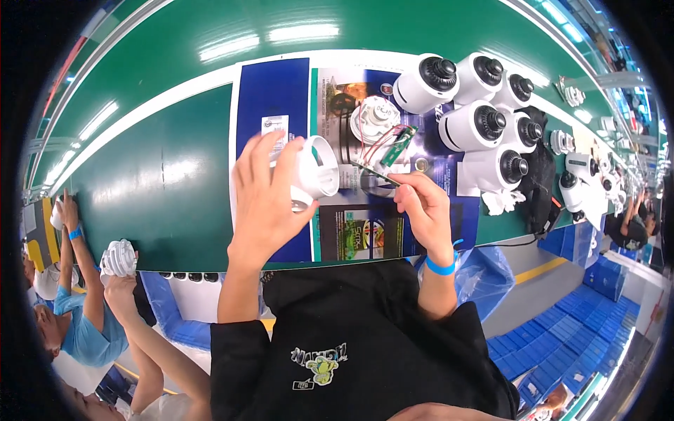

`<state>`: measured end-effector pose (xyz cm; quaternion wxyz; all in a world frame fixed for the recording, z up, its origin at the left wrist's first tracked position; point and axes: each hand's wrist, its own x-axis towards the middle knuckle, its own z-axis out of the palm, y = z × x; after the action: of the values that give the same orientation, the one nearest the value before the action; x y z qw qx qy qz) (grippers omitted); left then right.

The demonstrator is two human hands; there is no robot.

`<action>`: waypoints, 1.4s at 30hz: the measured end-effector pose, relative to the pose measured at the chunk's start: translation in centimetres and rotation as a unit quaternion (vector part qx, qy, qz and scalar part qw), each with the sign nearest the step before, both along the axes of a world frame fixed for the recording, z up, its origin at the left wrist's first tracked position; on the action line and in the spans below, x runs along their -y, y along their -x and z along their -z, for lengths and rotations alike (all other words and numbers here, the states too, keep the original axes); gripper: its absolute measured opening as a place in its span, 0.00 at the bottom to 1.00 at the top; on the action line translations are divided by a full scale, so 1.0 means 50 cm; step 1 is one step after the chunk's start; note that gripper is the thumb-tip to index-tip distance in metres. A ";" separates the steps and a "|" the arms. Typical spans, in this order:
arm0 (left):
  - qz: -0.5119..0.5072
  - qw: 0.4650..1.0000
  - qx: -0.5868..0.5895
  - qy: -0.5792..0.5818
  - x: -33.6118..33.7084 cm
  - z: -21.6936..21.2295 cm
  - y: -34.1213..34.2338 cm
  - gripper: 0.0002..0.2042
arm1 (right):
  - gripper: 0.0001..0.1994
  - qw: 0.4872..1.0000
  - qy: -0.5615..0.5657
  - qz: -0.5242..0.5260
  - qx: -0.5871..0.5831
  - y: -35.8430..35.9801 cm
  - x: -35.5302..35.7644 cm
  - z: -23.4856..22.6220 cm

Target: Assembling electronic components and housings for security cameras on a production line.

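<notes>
My left hand [270,193] is wrapped round a white, hollow plastic housing [324,167], its round opening turned to the right. Between the thumb and fingers of my right hand [425,208] is the edge of a green circuit board [379,172]. Thin red and dark wires run from the boards to a white round module [375,119], which rests on the printed cardboard just beyond. A second small green board [399,146] stands tilted beside those wires. The housing and the boards are apart.
Several white camera units with black domed lenses [481,125] stand in a cluster to the right. Blue and printed cardboard [274,84] covers the green bench [161,175]. A black cloth [539,168] lies past the cameras. At left, a co-worker's hand holds a white part [119,258].
</notes>
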<state>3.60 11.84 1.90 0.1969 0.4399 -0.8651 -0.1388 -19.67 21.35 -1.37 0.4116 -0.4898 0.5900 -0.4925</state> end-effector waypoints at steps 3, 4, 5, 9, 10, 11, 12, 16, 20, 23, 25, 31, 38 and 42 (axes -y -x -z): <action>0.061 0.996 -0.053 0.029 -0.001 0.002 0.000 0.40 | 0.11 0.997 0.038 -0.013 -0.068 0.008 0.002 0.006; 0.074 0.996 -0.052 -0.012 -0.004 0.011 -0.007 0.40 | 0.12 0.994 0.053 -0.031 -0.095 0.010 0.000 0.005; 0.086 0.994 -0.050 -0.053 -0.007 0.017 -0.015 0.40 | 0.12 0.996 0.033 -0.033 -0.077 0.010 -0.001 0.008; 0.059 0.991 -0.118 0.024 0.012 0.049 -0.015 0.42 | 0.11 0.999 0.018 -0.015 -0.044 -0.006 -0.009 0.016; 0.088 0.986 -0.119 0.083 0.026 0.067 -0.012 0.43 | 0.11 1.000 0.008 -0.016 -0.007 -0.008 -0.012 0.015; 0.089 0.986 -0.115 0.081 0.034 0.083 -0.007 0.43 | 0.11 0.999 -0.002 -0.019 0.034 -0.013 -0.015 0.008; 0.086 0.975 -0.158 0.131 0.040 0.100 0.001 0.43 | 0.11 0.998 0.006 0.001 0.062 -0.025 -0.014 0.003; 0.088 0.955 -0.196 0.203 0.043 0.127 0.010 0.44 | 0.11 0.995 0.009 -0.024 0.096 -0.052 -0.014 -0.020; 0.109 0.952 -0.242 0.154 0.029 0.136 0.017 0.45 | 0.11 0.995 -0.003 -0.052 0.091 -0.075 -0.006 -0.044; 0.107 0.950 -0.253 0.150 0.025 0.143 0.019 0.45 | 0.09 0.991 -0.041 -0.034 0.122 -0.082 0.000 -0.068; 0.096 0.946 -0.270 0.151 0.023 0.145 0.017 0.44 | 0.09 0.989 -0.061 -0.053 0.125 -0.084 -0.002 -0.077; 0.103 0.940 -0.278 0.171 0.031 0.153 0.018 0.44 | 0.09 0.995 0.029 -0.079 0.061 -0.095 -0.001 -0.074; 0.087 0.942 -0.258 0.197 0.031 0.151 0.011 0.44 | 0.07 0.990 0.101 -0.076 -0.062 -0.106 0.012 -0.092; 0.082 0.937 -0.252 0.229 0.033 0.152 0.002 0.43 | 0.08 0.988 0.087 -0.096 -0.086 -0.110 0.015 -0.117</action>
<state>3.48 10.19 -5.71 0.4921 0.2611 -0.8284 -0.0589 -14.17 20.62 4.47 0.3604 -0.6185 0.5284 -0.4565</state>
